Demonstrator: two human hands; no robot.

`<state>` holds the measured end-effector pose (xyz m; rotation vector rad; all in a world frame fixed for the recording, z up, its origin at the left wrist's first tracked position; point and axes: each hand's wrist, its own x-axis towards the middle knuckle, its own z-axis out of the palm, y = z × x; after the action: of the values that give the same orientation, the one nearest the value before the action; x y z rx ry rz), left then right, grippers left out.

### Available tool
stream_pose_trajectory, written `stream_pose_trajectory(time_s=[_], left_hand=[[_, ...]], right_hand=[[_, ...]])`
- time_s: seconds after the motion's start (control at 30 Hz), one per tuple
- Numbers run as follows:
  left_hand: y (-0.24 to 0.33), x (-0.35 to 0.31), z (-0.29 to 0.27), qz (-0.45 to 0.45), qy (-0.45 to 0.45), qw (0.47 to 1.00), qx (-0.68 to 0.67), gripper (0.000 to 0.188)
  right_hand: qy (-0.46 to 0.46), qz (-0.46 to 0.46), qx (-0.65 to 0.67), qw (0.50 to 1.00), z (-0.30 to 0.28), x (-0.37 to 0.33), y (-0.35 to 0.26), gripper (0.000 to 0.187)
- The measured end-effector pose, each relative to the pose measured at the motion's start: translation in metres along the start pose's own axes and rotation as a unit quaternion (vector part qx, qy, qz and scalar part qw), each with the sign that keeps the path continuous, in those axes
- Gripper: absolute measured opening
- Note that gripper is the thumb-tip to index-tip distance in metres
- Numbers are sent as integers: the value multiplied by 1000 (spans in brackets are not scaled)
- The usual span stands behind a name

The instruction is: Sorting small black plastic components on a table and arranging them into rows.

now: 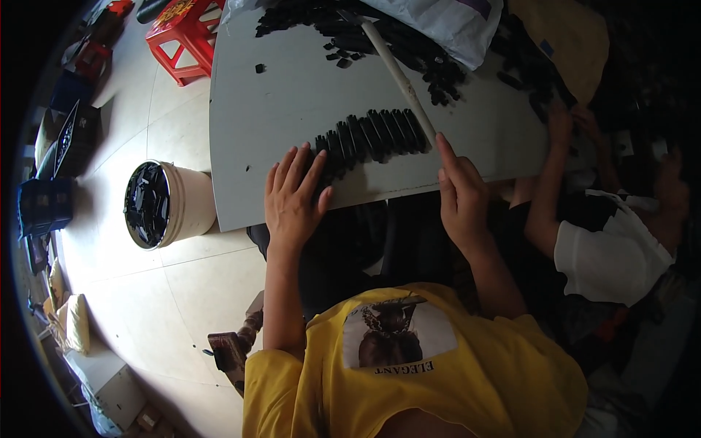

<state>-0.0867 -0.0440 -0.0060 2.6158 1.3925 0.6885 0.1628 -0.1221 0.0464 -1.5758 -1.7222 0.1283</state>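
Grey and flat, the big table (292, 87) fills the top of the view, and its near edge curves toward the person. The floor of pale tiles (182, 292) shows on the left. A round white bucket (186, 201) stands on the tiles just beside the table's left edge, and it is full of small black pieces. A red plastic stool (182, 36) stands farther back, near the table's far left corner. A white plastic bag (445, 22) lies at the far side of the table, with a loose heap of black pieces (409, 47) spread in front of it.

A long white stick (398, 73) lies slanted on the table, from the heap down to the neat row. The row of black strips (369, 139) lies side by side near the table's front edge, between the two hands.

The left hand (292, 197) lies flat and open with its fingers spread, and the fingertips press on the left end of the row. The right hand (460, 197) is loosely open and grips nothing; its pointing finger sticks up beside the near end of the stick, maybe touching it, though that is hard to see.

Another person's hand (562, 124) reaches onto the table at the right, by more black pieces.
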Motion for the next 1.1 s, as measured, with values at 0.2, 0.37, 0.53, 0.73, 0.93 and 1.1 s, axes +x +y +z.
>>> stream_pose_trajectory(time_s=[0.2,0.37,0.53,0.73,0.93,1.1], left_hand=[[1,-1,-1,-10,-12,1000,10,57],[4,2,0,-12,-8,1000,-9,57],[10,2,6,-48,-2,999,19,62],[24,10,15,-92,36,994,-41,64],[14,3,4,-92,52,992,-64,64],[8,-1,0,-57,10,998,-32,67]], right_hand=[[19,-13,-29,999,5,6,-14,54],[-187,134,-172,958,16,-3,1,56],[-99,82,-88,988,-1,12,-19,57],[-79,71,-138,985,25,-6,-14,59],[-142,81,-105,981,13,13,-18,58],[12,2,-2,1000,12,13,-37,59]])
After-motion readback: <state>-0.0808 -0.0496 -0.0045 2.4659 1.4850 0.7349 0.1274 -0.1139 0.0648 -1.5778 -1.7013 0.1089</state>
